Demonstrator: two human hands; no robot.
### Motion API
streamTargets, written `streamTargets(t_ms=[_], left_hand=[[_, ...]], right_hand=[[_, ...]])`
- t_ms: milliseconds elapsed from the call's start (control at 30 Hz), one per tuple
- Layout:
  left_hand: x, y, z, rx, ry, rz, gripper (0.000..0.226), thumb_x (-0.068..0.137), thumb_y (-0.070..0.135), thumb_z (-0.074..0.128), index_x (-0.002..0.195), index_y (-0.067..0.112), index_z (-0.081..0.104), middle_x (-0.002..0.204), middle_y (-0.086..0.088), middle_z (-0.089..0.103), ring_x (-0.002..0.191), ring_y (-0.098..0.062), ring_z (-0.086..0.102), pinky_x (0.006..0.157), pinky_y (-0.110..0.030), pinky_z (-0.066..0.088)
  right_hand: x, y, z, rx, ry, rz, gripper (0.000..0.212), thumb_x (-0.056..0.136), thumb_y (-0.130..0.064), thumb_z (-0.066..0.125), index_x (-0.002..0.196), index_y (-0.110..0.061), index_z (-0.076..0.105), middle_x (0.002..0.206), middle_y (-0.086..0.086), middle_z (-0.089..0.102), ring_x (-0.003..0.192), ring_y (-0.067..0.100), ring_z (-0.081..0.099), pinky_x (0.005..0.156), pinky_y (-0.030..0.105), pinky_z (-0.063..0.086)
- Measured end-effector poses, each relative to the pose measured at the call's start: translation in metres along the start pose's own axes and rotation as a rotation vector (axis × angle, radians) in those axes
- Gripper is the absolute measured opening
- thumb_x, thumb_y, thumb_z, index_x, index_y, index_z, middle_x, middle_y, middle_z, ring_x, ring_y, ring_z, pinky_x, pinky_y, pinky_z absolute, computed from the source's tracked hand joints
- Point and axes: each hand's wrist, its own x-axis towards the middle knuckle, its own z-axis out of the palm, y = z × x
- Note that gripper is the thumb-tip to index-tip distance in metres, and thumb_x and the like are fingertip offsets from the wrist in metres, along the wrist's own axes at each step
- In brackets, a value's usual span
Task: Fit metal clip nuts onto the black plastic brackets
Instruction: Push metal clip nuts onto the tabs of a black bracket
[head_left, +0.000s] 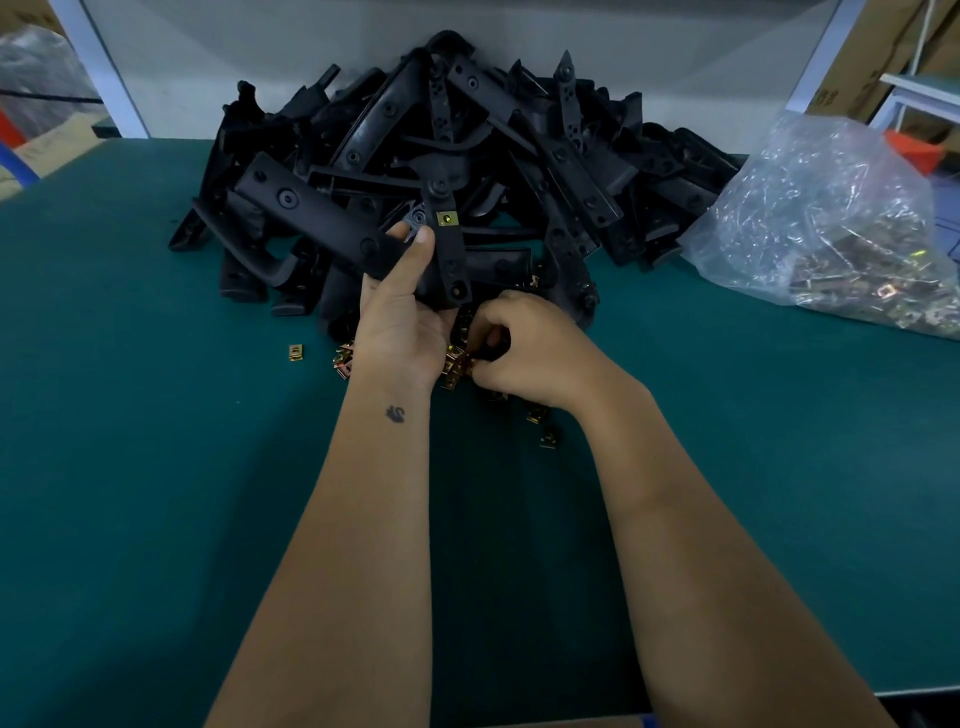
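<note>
green table (156, 415), one bracket (451, 260) held, two hands (400, 312)

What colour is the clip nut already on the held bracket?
Yellowish gold, on the clip nut fitted to the black bracket; head view.

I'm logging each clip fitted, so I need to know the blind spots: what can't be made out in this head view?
- Right hand: curled fingers hide whether it pinches a clip.
- Loose clip nuts: both hands cover most; no count.
- Held bracket: left hand hides its lower end.
- Plastic bag: glare blurs contents; right edge cuts it.
</note>
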Motion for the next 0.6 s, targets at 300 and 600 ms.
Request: streamTargets(t_ms=[300, 600], left_hand=[[0.001, 0.0, -0.001, -0.025, 0.004, 0.003, 0.013, 0.093, 0.007, 0.065, 0.1, 0.017, 0.062, 0.105, -0.007, 0.073, 0.095, -0.02, 0.072, 0.071, -0.037, 0.059], [-0.003, 0.001, 0.001, -0.021, -0.003, -0.012, 0.011, 0.094, 0.009, 0.064, 0.099, 0.017, 0.062, 0.099, -0.005, 0.075, 0.086, -0.016, 0.074, 0.066, -0.03, 0.058]], right_hand=[[-0.004, -0.003, -0.005, 0.257, 0.007, 0.066, 0.012, 0.074, -0.005, 0.068, 0.076, -0.014, 0.06, 0.072, -0.008, 0.057, 0.057, -0.003, 0.05, 0.051, 0.014, 0.039], [-0.003, 0.002, -0.013, 0.634, 0.314, 0.093, 0.02, 0.08, -0.002, 0.076, 0.081, -0.021, 0.07, 0.076, -0.006, 0.067, 0.068, -0.003, 0.059, 0.069, 0.013, 0.048]])
